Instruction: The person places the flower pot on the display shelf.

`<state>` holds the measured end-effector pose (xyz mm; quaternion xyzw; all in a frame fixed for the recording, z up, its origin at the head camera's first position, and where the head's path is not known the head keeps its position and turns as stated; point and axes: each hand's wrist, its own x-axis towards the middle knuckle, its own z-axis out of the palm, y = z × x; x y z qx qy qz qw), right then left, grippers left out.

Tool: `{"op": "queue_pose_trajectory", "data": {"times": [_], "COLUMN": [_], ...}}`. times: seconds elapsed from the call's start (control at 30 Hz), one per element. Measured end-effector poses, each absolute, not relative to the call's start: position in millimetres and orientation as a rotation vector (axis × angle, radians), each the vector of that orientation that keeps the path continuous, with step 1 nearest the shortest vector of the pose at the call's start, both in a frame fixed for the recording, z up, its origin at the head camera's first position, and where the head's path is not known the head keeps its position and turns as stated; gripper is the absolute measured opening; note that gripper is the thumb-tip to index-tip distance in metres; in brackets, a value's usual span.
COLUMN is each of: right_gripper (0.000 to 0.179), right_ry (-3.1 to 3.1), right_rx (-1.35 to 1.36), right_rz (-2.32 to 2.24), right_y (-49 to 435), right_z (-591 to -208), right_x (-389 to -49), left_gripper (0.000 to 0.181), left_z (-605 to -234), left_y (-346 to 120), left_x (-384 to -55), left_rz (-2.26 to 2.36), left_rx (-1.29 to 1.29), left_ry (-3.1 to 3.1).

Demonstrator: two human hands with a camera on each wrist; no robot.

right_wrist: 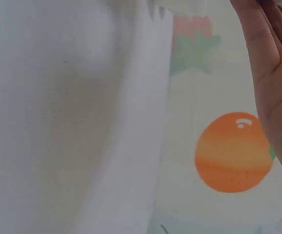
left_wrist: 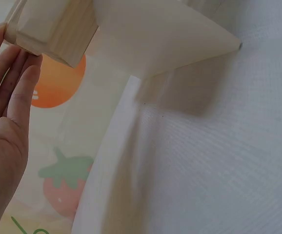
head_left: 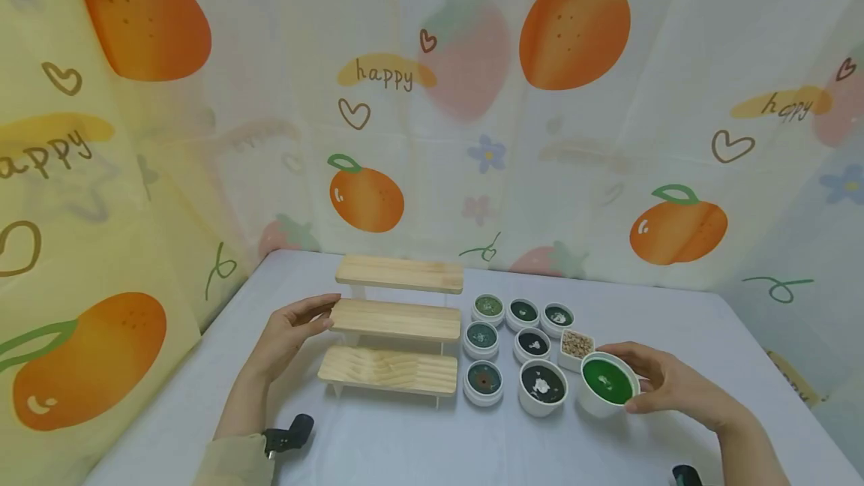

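Observation:
A three-tier wooden display stand (head_left: 394, 319) with pale planks on white supports stands on the table. My left hand (head_left: 286, 332) pinches the left end of its middle plank, thumb in front and fingers toward the back. The left wrist view has the fingertips (left_wrist: 31, 66) against the end of the wood (left_wrist: 65, 39). On the right, my right hand (head_left: 668, 388) grips a white cup (head_left: 607, 385) with a bright green filling, by its right side. In the right wrist view only a sliver of a white cup shows beside that hand (right_wrist: 277, 53).
Between stand and right hand sit several round white tubs (head_left: 482, 383) with dark or green fillings. A taller white cup (head_left: 542, 388) has a dark, white-marked filling. Beside the green cup is a square dish of beige granules (head_left: 577, 347). A printed fabric backdrop (head_left: 439, 156) closes the table's rear.

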<state>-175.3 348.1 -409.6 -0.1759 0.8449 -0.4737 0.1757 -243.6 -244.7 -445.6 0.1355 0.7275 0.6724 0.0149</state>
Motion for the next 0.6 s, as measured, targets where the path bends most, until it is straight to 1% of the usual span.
{"op": "queue_pose_trajectory", "data": {"times": [0.33,0.6], "right_gripper": [0.064,0.062], "right_ry": [2.512,2.554], "right_rx": [-0.425,-0.574], "right_rz": [-1.374,-1.453], "right_y": [337,314], "right_z": [-393,-377], "right_x": [-176,-188], "left_gripper": [0.052,0.052], "left_z": [-446,-445], "left_y": [-245,-244], "left_x": [-244,-243], "left_rz": [2.087,2.085], "left_rx": [0.417,0.412], "left_ry": [2.275,2.276]}}
